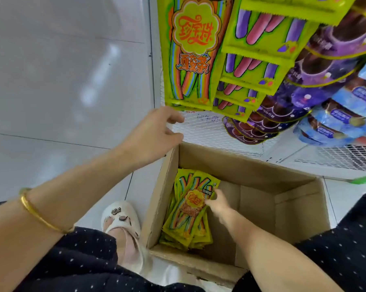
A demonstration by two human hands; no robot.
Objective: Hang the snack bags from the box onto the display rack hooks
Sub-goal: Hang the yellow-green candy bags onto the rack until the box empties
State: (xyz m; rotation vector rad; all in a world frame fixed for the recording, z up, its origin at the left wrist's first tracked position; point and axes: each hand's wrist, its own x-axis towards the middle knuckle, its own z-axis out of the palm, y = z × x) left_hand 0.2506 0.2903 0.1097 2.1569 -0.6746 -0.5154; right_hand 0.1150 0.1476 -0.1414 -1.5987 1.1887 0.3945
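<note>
An open cardboard box (262, 169) stands on the floor below the rack. A stack of yellow-green rainbow-strip snack bags (188, 220) lies against its left wall. My right hand (218, 204) reaches down into the box and pinches the top bag near its middle edge. My left hand (156, 131) hovers above the box's left corner with fingers loosely curled, holding nothing, just under a hanging yellow-green bag (190, 51) on the white mesh display rack (203, 127). The hooks themselves are hidden behind the hanging bags.
More bags hang on the rack: green ones with pink and purple sticks (260, 60), purple ones (325, 66), blue ones (346, 114). A slippered foot (123, 228) stands left of the box on the pale tiled floor (61, 81).
</note>
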